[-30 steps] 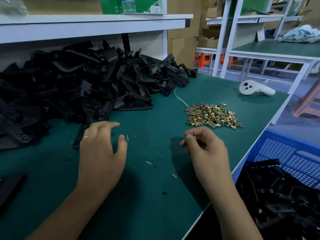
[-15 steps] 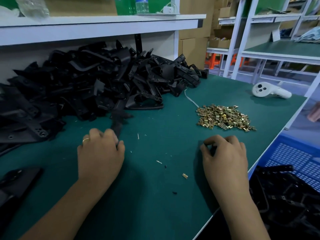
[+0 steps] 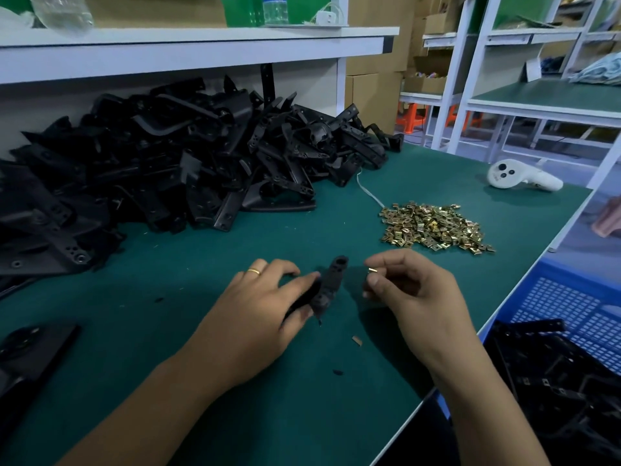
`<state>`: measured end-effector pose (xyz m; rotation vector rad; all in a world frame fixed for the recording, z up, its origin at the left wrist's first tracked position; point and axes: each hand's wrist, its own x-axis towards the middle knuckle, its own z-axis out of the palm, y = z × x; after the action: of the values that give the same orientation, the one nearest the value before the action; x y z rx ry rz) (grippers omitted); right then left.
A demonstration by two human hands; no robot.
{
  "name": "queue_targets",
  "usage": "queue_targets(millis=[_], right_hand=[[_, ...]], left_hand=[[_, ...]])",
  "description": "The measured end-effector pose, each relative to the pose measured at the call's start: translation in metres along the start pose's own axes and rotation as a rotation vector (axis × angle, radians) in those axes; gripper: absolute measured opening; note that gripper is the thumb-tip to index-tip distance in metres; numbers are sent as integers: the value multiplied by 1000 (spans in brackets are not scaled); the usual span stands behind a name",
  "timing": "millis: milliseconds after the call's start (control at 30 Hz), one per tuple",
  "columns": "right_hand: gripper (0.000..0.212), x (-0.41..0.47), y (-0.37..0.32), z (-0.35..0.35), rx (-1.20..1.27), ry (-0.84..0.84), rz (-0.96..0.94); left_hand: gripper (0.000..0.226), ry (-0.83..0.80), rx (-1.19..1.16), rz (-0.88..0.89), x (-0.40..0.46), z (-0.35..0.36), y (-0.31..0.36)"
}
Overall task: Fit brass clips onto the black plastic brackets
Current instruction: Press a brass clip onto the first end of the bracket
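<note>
My left hand grips a black plastic bracket, held tilted just above the green mat with its holed end pointing away from me. My right hand is close to the bracket's right side and pinches a small brass clip between thumb and forefinger. A heap of loose brass clips lies on the mat beyond my right hand. A big pile of black brackets fills the back left of the bench.
A white controller lies at the far right of the green bench. A blue crate holding black brackets stands below the bench's right edge. A dark flat part lies at the left edge. A white shelf overhangs the pile.
My left hand has lifted a bracket off the mat and brought it to the middle. My right hand rose from the mat holding a brass clip, beside the bracket.
</note>
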<state>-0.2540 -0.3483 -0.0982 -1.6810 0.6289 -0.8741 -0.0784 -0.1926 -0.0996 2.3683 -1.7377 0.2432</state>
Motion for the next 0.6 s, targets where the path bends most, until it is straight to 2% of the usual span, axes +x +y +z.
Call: queue_targets(millis=[100,200,300,400,600], right_hand=[[23,1,0,-3,91,1,26],[24,1,1,-5,166,13,38],[22,1,1,-6,184,-11,29],[20,1,0,-7,195,-54,7],[12,2,0,-9,383,-94,53]], left_hand=[[55,32,-49,17,0,1,1],[76,86,-118,24,-2,0,2],[87,198,-127,11,1,-1,5],[84,238,-112,36,0,0,7],[69,164,-120,17,-2,-2,8]])
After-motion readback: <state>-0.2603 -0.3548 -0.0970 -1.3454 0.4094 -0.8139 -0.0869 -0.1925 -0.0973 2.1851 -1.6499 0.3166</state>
